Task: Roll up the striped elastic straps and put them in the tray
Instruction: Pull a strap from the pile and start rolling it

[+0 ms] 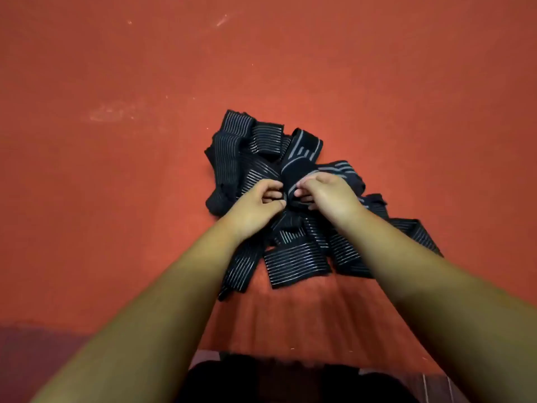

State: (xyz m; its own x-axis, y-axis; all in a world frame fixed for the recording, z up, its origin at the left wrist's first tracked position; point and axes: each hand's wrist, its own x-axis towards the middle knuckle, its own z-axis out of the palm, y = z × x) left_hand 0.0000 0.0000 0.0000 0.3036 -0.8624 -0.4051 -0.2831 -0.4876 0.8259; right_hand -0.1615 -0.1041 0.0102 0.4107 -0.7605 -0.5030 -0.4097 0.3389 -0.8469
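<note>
A red surface (116, 199) fills almost the whole picture. In the upper left of the frame there are pale scuff marks (113, 113) on it. A few white scratches (222, 21) show near the top middle. In the lower left corner the red turns into a dull purple patch (35, 344). At the bottom middle, between the two arms, there is a black shape (261, 382). I cannot tell what it is.

The pile of straps (290, 257) lies in the middle of the frame, right on the red surface. The straps are black with thin grey lines. They are all mixed up, one on top of another. Some are folded, and some stick out flat toward the bottom and the right.

Both arms come in from the bottom corners and get in the way. The right arm hides the straps at the lower right of the pile. The left arm covers part of a long strap at the lower left.

One thick-lined strap (305, 146) has fatter grey bars and runs up from the hands to the top of the pile. The left hand (255, 205) has its fingers and thumb curled and pinches this strap's near end. The right hand (328, 196) pinches it too, just beside the left. The bit between the fingertips is bunched up, and I cannot tell how far it is rolled.

The only marks I can see on the straps are grey lines.
</note>
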